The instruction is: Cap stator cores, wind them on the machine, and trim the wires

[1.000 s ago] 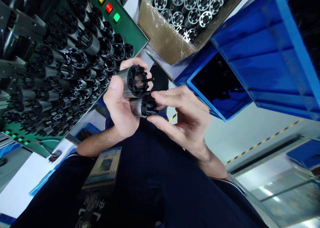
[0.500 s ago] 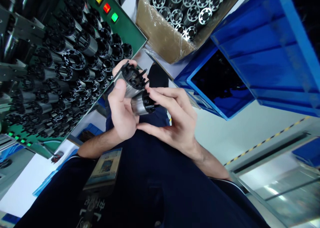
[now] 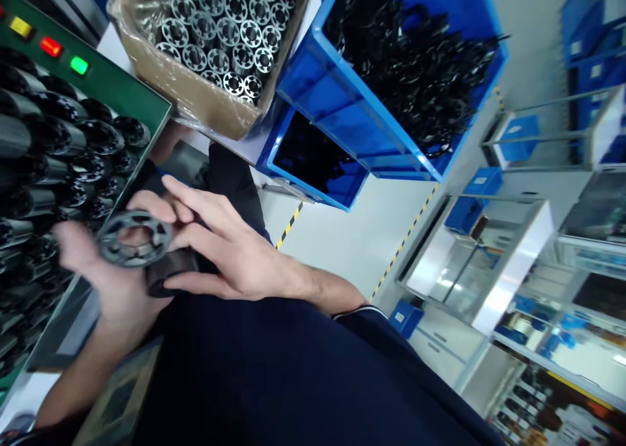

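Observation:
My left hand (image 3: 100,286) sits low at the left, blurred by motion, closed around a grey metal stator core (image 3: 133,238) whose slotted round end faces me. Just below it lies a second, darker core (image 3: 163,275). My right hand (image 3: 229,253) reaches in from the right. Its fingers stretch over the top of the two cores and its thumb lies under the darker one, pinching it. Both hands hover above my dark blue clothing, beside the rack of finished cores.
A green machine panel (image 3: 110,87) with coloured lights carries rows of black-capped cores (image 3: 59,146) at the left. Behind stand a lined cardboard box (image 3: 195,90) of bare metal cores and two blue bins (image 3: 342,110) of black plastic parts. Shelving fills the right.
The view has swung right, so the hands now sit lower left. The upper core has turned and shows a bare metal end instead of its black cap. The right hand lies flatter over the cores.

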The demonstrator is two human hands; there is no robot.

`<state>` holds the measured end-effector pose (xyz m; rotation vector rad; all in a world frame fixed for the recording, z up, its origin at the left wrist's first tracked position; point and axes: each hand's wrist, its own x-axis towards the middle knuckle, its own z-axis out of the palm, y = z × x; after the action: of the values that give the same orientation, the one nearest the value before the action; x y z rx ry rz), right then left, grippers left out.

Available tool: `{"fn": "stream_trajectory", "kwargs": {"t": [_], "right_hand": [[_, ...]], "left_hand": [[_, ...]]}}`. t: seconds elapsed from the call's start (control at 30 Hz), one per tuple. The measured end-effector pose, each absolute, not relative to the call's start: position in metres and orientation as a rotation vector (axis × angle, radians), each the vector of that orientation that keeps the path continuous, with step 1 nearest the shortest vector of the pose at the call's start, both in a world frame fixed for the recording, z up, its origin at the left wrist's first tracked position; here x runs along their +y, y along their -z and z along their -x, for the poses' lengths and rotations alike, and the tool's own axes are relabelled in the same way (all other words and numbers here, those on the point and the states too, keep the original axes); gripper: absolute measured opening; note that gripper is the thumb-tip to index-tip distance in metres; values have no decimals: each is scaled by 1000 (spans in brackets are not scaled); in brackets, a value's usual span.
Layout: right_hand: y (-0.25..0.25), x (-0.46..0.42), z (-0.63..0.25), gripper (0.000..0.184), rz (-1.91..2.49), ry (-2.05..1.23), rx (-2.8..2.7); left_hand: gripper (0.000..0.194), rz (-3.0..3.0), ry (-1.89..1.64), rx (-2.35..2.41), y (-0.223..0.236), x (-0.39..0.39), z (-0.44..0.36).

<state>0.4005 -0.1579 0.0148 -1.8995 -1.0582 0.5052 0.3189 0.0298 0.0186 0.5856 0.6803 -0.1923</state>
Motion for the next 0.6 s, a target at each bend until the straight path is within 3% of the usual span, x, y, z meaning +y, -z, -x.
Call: {"fn": "stream_trajectory", "kwargs": {"t": [0.17,0.3,0.43,0.6], "right_hand": [[6,-219,-445,35,1986,-447,-889],[57,-289,-510,35,2587,-568,-459],[116,-315,-552,60,2740,-737,-383],[150,-319,-563,54,2792,-929,-477]], "left_hand": [[53,-596,377,1015,-9,2,-322],[54,-611,351,1254,-5,-1,-315],[55,-559,298,1324,-5,6,-304],[59,-476,105,1285,-7,5,-285]]}}
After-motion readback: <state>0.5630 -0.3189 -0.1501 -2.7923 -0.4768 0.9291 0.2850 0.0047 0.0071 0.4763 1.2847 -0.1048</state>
